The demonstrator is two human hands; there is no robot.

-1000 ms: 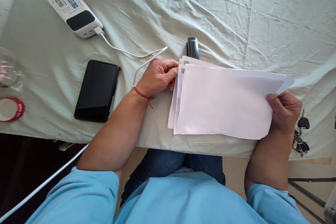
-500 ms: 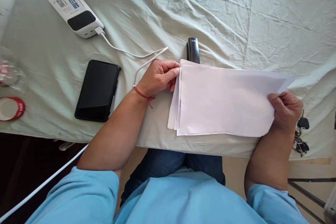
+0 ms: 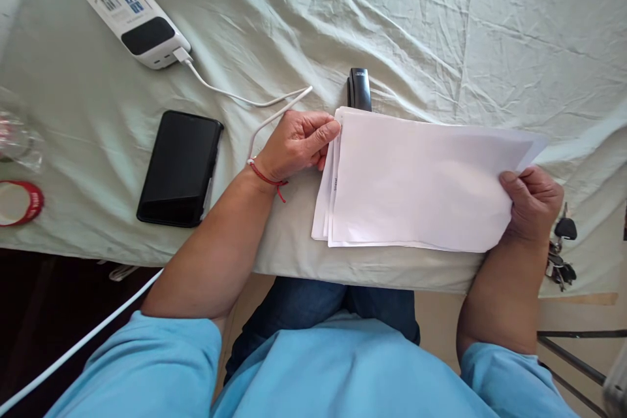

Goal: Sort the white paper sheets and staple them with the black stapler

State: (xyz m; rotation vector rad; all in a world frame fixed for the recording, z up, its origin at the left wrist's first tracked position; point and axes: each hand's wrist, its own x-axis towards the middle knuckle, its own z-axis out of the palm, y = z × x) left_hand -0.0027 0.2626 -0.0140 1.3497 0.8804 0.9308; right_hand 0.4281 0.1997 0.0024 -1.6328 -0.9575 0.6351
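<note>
A stack of white paper sheets [image 3: 421, 183] lies near the front edge of the table, on a pale green cloth [image 3: 441, 32]. My left hand [image 3: 298, 144] pinches the stack's upper left corner between thumb and fingers. My right hand [image 3: 531, 202] grips the stack's right end. A black stapler [image 3: 359, 87] lies just behind the papers, partly hidden by them.
A black phone [image 3: 179, 166] lies left of my left hand. A white power bank [image 3: 130, 13] with a white cable [image 3: 235, 98] sits at the back left. A red-rimmed lid [image 3: 19, 202] and clear plastic item [image 3: 14, 137] are far left. Keys [image 3: 561, 248] lie far right.
The top sheets have slid into line with the rest of the stack, covering the printed edges below. Both hands stay on the papers' ends.
</note>
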